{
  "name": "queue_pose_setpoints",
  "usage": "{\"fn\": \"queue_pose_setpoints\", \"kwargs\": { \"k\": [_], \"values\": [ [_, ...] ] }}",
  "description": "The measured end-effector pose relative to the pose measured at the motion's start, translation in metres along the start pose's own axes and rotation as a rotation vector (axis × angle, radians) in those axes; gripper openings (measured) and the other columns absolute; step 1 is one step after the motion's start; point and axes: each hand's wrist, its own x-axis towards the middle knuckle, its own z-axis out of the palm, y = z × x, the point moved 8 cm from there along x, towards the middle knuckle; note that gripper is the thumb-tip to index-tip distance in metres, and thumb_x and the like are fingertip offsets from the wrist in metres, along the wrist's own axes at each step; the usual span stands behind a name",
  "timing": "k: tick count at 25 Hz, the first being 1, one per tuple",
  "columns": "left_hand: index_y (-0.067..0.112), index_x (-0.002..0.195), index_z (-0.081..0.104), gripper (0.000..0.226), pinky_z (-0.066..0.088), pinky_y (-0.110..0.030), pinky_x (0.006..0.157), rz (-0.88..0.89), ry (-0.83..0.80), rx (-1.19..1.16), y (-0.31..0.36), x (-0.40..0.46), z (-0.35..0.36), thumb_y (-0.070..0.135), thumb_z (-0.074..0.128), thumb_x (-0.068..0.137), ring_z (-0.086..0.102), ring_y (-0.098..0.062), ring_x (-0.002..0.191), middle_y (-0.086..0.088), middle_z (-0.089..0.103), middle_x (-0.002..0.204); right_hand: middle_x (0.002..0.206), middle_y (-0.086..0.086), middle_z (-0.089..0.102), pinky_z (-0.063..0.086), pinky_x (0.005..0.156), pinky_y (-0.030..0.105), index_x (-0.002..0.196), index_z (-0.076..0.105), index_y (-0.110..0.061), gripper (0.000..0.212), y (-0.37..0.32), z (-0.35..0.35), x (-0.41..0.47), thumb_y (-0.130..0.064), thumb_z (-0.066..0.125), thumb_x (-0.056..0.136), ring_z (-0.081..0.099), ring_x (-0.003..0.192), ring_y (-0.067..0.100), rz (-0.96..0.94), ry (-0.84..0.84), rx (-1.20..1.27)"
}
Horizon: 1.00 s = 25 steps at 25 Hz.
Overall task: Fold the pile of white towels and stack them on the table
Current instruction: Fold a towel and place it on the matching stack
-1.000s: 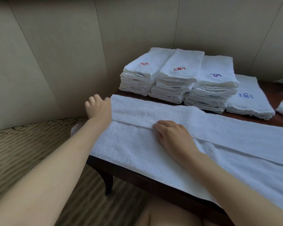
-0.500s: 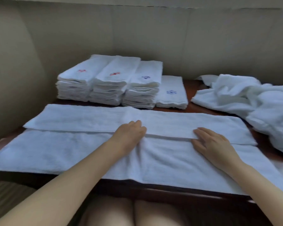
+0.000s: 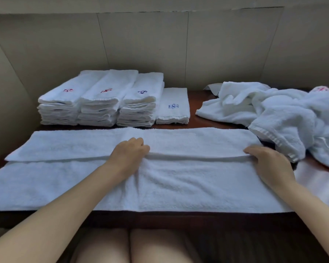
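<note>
A long white towel (image 3: 179, 185) lies spread across the dark wooden table (image 3: 199, 123), with its far third folded toward me. My left hand (image 3: 130, 152) curls its fingers round the folded edge near the middle. My right hand (image 3: 268, 161) grips the same edge at its right end, and the edge lifts slightly between my hands. Three stacks of folded towels (image 3: 103, 103) with red and blue emblems stand at the back left, and a low stack (image 3: 174, 106) sits beside them. The unfolded pile (image 3: 285, 111) lies at the right.
A beige panelled wall (image 3: 160, 44) closes off the back and left of the table. The towel's near edge reaches the table's front edge (image 3: 160, 218). My knees (image 3: 131, 247) are under that edge. The pile overlaps the towel's right end.
The view swung from the towel's left end to its centre. My hands slid right along the fold. Their fingers, flat before, now curl on the edge and raise it slightly.
</note>
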Motion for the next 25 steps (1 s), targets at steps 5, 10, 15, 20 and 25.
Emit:
{"fn": "queue_pose_setpoints", "kwargs": {
  "k": [5,10,15,20,25],
  "values": [
    [0.012,0.084,0.067,0.018,0.044,-0.021,0.070,-0.317,-0.223,-0.843,-0.037,0.005,0.007,0.013,0.050,0.090,0.059,-0.013,0.080,0.004,0.064,0.085,0.083,0.012,0.072,0.043,0.078,0.037,0.075,0.072,-0.010,0.019,-0.008,-0.010,0.013,-0.005,0.056,0.083,0.063,0.082,0.033,0.104,0.037,-0.057],
    [0.029,0.112,0.057,0.030,0.041,-0.030,0.094,0.019,-0.288,-0.502,0.015,0.016,0.017,0.045,0.060,0.087,0.045,-0.011,0.104,0.007,0.045,0.109,0.109,-0.002,0.065,0.040,0.076,0.034,0.102,0.067,-0.016,0.019,-0.059,0.021,0.012,-0.018,0.051,0.091,0.057,0.103,0.023,-0.042,-0.159,0.097],
    [0.025,0.089,0.065,0.039,0.046,-0.025,0.081,-0.003,-0.439,-0.810,0.018,0.025,0.016,0.063,0.054,0.083,0.058,-0.008,0.090,0.010,0.061,0.095,0.080,0.007,0.062,0.039,0.065,0.035,0.079,0.066,-0.006,0.018,-0.062,-0.007,0.026,-0.011,0.050,0.086,0.054,0.082,0.029,0.094,0.106,0.213],
    [0.025,0.138,0.046,0.051,0.032,-0.039,0.107,-0.055,-0.276,-0.471,0.012,0.068,0.032,0.053,0.027,0.098,0.037,-0.021,0.135,-0.002,0.043,0.144,0.148,0.002,0.038,0.025,0.111,0.042,0.143,0.040,-0.027,0.045,-0.142,0.062,0.061,-0.038,0.038,0.099,0.031,0.138,0.020,-0.181,-0.307,0.179],
    [0.035,0.151,0.005,0.067,0.007,-0.039,0.118,-0.218,-0.342,-0.266,-0.051,0.048,0.079,0.066,0.013,0.092,0.002,-0.014,0.147,0.004,0.002,0.160,0.159,-0.005,0.010,0.003,0.116,0.048,0.149,0.017,-0.037,0.064,-0.046,0.088,0.074,-0.066,0.015,0.092,0.006,0.146,0.012,0.074,-0.518,-0.036]
  ]
}}
